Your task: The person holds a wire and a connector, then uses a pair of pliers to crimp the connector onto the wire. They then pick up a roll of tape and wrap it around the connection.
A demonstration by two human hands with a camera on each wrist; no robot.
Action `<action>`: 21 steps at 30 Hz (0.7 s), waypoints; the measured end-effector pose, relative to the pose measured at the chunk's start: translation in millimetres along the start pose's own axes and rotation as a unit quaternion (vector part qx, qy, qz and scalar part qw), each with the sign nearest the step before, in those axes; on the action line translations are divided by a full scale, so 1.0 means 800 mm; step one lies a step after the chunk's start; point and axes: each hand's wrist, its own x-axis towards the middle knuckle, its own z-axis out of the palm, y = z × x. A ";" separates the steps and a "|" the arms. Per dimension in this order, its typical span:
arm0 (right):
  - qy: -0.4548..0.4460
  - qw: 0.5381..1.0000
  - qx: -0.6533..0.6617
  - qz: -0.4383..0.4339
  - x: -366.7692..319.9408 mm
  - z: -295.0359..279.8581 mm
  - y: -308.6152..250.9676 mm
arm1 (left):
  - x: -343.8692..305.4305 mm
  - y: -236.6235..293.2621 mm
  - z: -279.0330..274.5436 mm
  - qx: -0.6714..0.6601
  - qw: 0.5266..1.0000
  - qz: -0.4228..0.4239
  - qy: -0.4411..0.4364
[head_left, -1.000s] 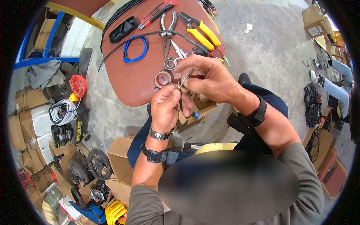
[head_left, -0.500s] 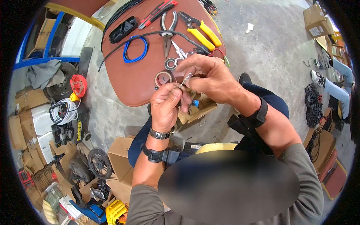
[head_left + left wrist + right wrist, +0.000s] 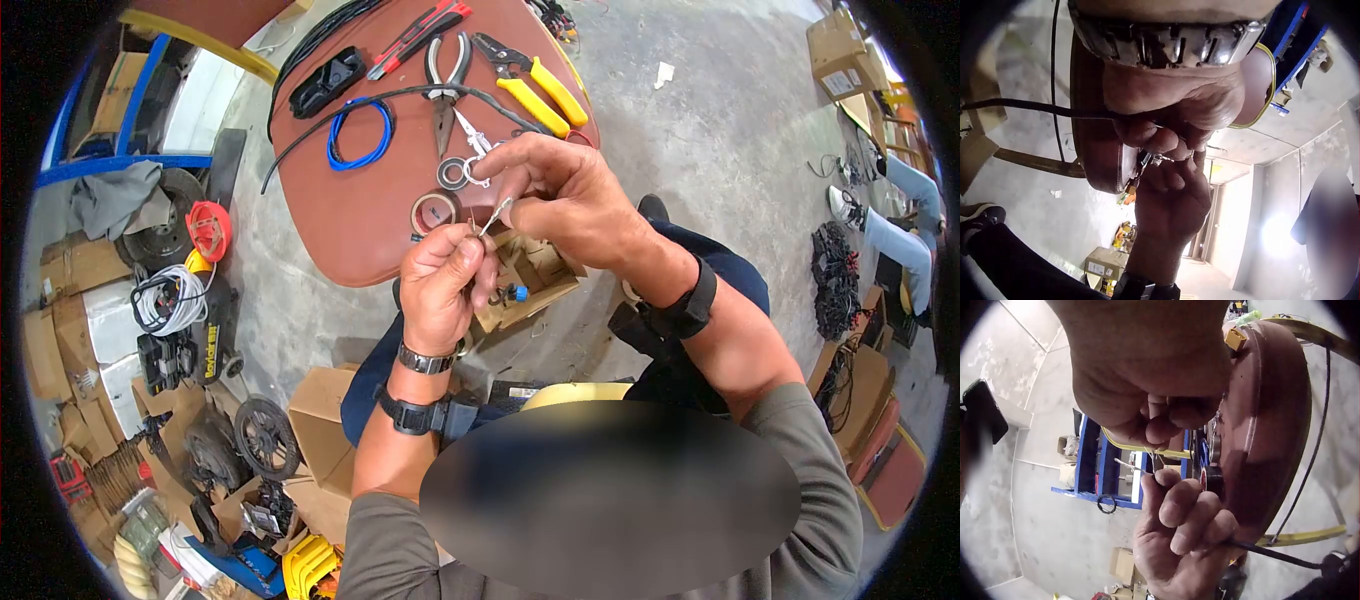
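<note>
My left hand [image 3: 440,285] grips a thin black cable [image 3: 1279,555], which trails out of the fist in both wrist views. Bare wire strands [image 3: 1127,464] stick out above the left thumb and forefinger. Close in front of it, my right hand [image 3: 580,205] pinches the strands between thumb and forefinger; its other fingers are bent over them. The fingertips hide part of the wire in the head view. Just beyond the hands, a roll of dark tape [image 3: 435,212], a smaller ring-shaped roll [image 3: 453,174] and scissors [image 3: 476,138] lie on the brown padded seat [image 3: 330,220].
Further back on the seat are needle-nose pliers [image 3: 444,110], yellow-handled wire strippers [image 3: 548,90], a red utility knife [image 3: 415,40] and a blue wire coil [image 3: 335,140]. An open cardboard box [image 3: 545,290] stands below the hands. Boxes and wheels [image 3: 266,437] crowd the left floor.
My right hand has shifted slightly to the right, a little away from the left fingertips, and the strands show more between them. The left hand stays nearly in place.
</note>
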 end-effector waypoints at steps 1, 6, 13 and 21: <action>-0.004 1.000 0.007 0.005 0.000 -0.002 0.000 | 0.000 0.000 0.004 0.007 1.000 0.004 0.008; 0.003 1.000 -0.002 0.017 0.000 0.000 -0.002 | 0.001 -0.002 0.001 0.022 1.000 0.002 0.008; 0.001 0.999 0.036 0.007 0.000 -0.001 -0.001 | 0.002 -0.001 -0.003 0.012 1.000 -0.003 0.003; 0.010 1.000 0.024 -0.005 0.000 0.000 0.001 | 0.005 -0.003 0.007 0.021 0.998 0.029 0.057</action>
